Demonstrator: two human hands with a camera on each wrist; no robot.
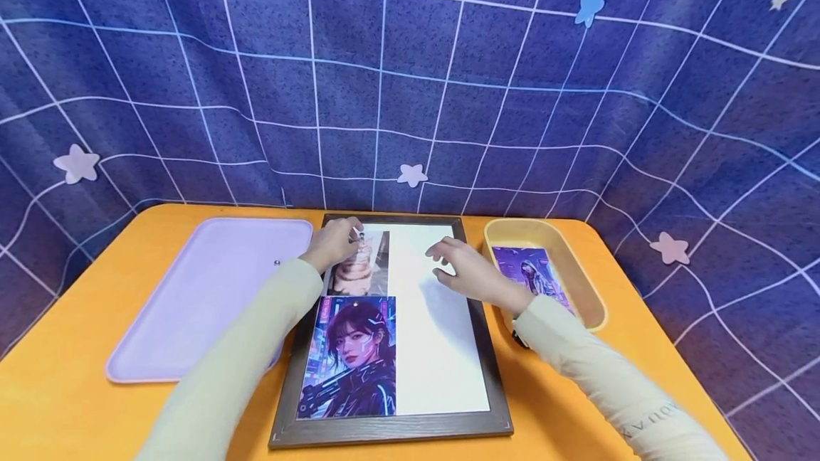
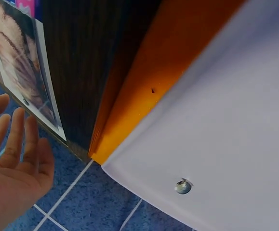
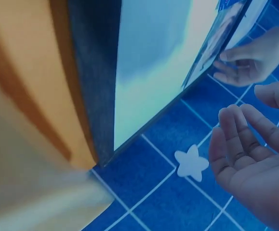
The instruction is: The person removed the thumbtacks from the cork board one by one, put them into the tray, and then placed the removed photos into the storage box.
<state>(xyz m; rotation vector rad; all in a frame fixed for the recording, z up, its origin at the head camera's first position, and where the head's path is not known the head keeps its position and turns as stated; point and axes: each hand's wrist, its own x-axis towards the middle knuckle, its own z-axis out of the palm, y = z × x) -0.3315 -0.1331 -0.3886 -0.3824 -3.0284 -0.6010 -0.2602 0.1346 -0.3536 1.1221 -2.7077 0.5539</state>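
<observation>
A dark-framed whiteboard (image 1: 442, 375) lies on the table. On its upper left is a picture (image 1: 368, 276) in pale brown and grey tones, with a small dark round piece (image 2: 26, 101) near its far edge. Below that picture lies a purple-blue print (image 1: 352, 361) of a dark-haired figure. My left hand (image 1: 336, 242) hovers by the upper picture's far left corner, fingers loosely bent and holding nothing. Over the bare white right half, my right hand (image 1: 474, 272) hangs with relaxed, slightly curved fingers and nothing in them.
A lilac tray (image 1: 211, 304) sits left of the board, with one small silver ball (image 1: 277, 262) on it. To the right, a yellow bin (image 1: 579, 279) contains another purple print (image 1: 532, 272). A blue gridded curtain (image 1: 410, 91) rises behind the orange table (image 1: 58, 375).
</observation>
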